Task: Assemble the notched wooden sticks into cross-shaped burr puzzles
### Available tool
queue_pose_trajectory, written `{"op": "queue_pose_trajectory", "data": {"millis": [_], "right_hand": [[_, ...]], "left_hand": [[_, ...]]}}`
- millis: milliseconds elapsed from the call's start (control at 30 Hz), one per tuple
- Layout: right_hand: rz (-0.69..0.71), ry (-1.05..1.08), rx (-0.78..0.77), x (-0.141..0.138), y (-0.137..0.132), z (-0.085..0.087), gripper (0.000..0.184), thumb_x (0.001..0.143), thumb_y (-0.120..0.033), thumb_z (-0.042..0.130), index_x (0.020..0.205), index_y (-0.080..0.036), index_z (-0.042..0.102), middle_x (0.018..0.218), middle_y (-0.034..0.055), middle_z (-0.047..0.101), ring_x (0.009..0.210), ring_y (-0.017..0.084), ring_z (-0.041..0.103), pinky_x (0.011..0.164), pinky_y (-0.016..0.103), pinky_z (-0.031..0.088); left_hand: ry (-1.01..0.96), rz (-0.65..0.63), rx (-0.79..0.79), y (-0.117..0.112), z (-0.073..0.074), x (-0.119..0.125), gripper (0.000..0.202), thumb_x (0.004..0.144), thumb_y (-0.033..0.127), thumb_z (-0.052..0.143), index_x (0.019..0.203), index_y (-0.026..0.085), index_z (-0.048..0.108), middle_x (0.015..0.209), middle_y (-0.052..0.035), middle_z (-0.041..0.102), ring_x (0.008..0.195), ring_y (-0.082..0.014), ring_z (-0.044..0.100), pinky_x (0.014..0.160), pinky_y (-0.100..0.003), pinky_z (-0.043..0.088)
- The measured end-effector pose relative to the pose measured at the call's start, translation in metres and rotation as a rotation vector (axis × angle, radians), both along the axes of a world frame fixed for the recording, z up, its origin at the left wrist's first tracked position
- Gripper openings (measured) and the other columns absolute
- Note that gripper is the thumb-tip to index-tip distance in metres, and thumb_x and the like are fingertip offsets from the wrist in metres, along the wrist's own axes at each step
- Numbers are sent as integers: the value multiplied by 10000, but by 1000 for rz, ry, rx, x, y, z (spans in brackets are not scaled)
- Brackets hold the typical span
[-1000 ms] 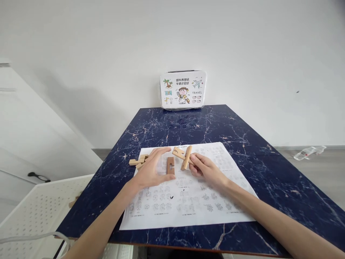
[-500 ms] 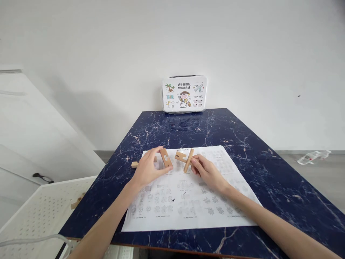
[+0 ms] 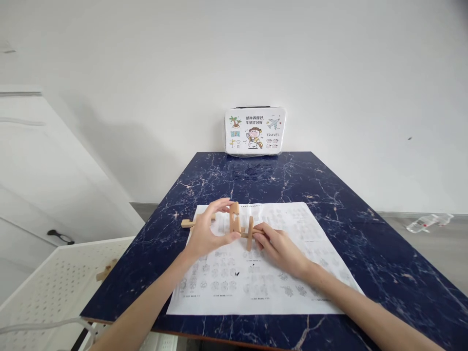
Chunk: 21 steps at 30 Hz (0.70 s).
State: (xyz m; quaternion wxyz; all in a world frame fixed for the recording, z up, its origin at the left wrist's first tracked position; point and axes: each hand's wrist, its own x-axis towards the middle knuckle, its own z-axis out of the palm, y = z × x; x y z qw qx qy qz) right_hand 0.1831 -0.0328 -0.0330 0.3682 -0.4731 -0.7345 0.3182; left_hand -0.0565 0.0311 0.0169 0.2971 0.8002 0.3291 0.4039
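Note:
My left hand (image 3: 208, 234) pinches a notched wooden block (image 3: 234, 218) upright between thumb and fingers. My right hand (image 3: 280, 246) grips a crossed pair of wooden pieces (image 3: 249, 233) just to the right, and the upright block touches that pair. Both hands hover over a white printed sheet of diagrams (image 3: 263, 278) on the dark blue marbled table (image 3: 365, 243). More loose wooden pieces (image 3: 188, 223) lie on the table behind my left hand, partly hidden by it.
A white box with cartoon travel pictures (image 3: 255, 131) stands at the table's far edge against the wall. A white perforated tray (image 3: 47, 287) sits low at the left with a wooden piece (image 3: 106, 269) in it. A plastic bottle (image 3: 427, 222) lies on the floor at right.
My left hand picked a notched block off the sheet, turned it upright and brought it right against the crossed pieces. My right hand lowered those pieces toward the sheet.

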Motion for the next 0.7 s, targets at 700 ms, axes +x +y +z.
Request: {"op": "queue_pose_trajectory", "data": {"millis": [700], "right_hand": [[56, -317, 415, -2, -2, -5, 160, 1125, -239, 351, 1112, -214, 508, 936, 69, 757, 686, 201, 699, 602, 299, 443]], "left_hand": [[119, -96, 180, -12, 2, 7, 849, 672, 463, 919, 1403, 268, 533, 1199, -78, 703, 1180, -327, 672, 1111, -543, 477]]}}
